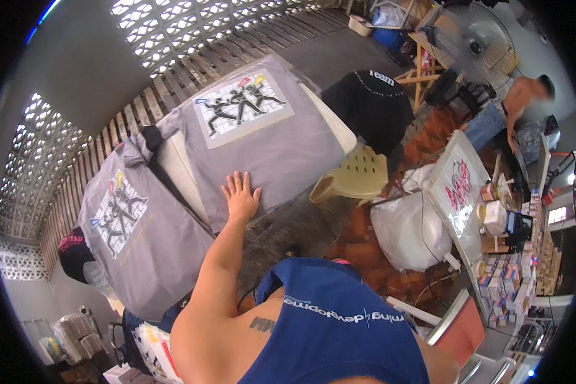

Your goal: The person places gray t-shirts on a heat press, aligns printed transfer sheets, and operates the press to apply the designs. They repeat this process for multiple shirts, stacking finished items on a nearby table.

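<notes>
My left hand [241, 197] lies flat with its fingers spread near the front edge of a grey T-shirt [262, 153]. That shirt is stretched over a pale board, and its print of dark figures holding coloured cones [243, 105] faces up. To the left, a second grey T-shirt [160, 256] with a like print is spread out, and the pale board shows between the two. Only the upper part of my right arm appears at the lower right; the right hand is out of sight.
A black printed shirt [371, 109] lies beyond the board's right end, above a beige plastic chair [358, 173]. On the right are a large plastic-wrapped bundle [409, 230], a white printing frame [454, 185], several small boxes [505, 281], a fan [477, 45] and another person [521, 105].
</notes>
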Demonstrator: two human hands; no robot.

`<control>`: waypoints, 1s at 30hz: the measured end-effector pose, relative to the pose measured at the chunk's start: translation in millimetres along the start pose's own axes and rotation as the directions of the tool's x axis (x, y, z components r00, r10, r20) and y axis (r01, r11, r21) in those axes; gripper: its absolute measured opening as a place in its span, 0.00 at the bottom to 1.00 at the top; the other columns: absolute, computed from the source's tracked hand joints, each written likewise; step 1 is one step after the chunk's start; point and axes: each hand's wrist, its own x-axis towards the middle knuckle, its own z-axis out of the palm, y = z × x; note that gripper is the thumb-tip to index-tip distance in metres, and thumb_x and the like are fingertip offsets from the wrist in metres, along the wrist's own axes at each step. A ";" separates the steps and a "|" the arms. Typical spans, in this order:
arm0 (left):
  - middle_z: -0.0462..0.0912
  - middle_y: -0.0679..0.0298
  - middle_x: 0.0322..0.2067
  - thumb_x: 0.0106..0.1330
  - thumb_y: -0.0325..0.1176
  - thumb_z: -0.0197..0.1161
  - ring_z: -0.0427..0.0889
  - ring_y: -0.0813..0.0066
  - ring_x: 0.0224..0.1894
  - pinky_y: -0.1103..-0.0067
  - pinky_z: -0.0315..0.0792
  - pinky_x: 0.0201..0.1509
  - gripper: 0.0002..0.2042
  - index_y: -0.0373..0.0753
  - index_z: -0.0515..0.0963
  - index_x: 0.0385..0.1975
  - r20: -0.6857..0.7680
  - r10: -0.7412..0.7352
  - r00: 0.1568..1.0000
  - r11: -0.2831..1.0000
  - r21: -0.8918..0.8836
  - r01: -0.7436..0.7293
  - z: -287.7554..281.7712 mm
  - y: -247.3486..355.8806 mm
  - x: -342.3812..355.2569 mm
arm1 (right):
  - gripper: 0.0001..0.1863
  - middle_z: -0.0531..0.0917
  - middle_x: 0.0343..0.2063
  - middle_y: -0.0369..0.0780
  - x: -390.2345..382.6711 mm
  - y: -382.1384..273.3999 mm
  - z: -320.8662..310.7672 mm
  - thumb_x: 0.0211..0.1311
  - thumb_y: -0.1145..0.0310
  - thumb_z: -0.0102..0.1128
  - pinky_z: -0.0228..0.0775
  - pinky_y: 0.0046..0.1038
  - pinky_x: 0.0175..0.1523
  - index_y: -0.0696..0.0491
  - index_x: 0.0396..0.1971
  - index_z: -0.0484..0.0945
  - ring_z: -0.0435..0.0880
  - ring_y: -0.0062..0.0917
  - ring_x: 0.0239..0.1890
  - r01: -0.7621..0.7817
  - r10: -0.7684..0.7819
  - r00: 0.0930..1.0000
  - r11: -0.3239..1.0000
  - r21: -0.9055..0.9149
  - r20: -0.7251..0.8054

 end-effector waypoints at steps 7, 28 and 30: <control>0.44 0.53 0.78 0.74 0.56 0.44 0.37 0.48 0.79 0.51 0.31 0.79 0.35 0.44 0.51 0.76 0.040 -0.060 0.997 0.993 0.100 0.055 23.1 27.0 -45.3 | 0.16 0.86 0.32 0.50 -79.0 22.7 58.5 0.59 0.57 0.57 0.78 0.48 0.42 0.54 0.31 0.87 0.86 0.46 0.36 -0.204 0.233 0.973 0.854 0.480 -0.001; 0.82 0.48 0.52 0.68 0.40 0.59 0.81 0.51 0.52 0.63 0.73 0.59 0.19 0.35 0.79 0.54 0.792 -0.311 0.525 0.644 -0.231 0.729 43.5 -171.5 -568.5 | 0.16 0.86 0.33 0.53 -13.2 -141.1 -6.6 0.58 0.61 0.55 0.77 0.47 0.45 0.57 0.27 0.86 0.85 0.54 0.38 0.533 -0.537 0.771 0.838 -0.114 -0.342; 0.83 0.48 0.51 0.68 0.40 0.59 0.82 0.51 0.51 0.63 0.73 0.58 0.19 0.35 0.79 0.54 0.746 -0.337 0.575 0.564 -0.329 0.757 45.8 -182.4 -601.4 | 0.14 0.83 0.22 0.43 -23.5 -171.2 40.5 0.64 0.59 0.58 0.72 0.40 0.30 0.55 0.31 0.83 0.83 0.33 0.24 0.434 -0.415 0.899 0.801 0.412 -0.142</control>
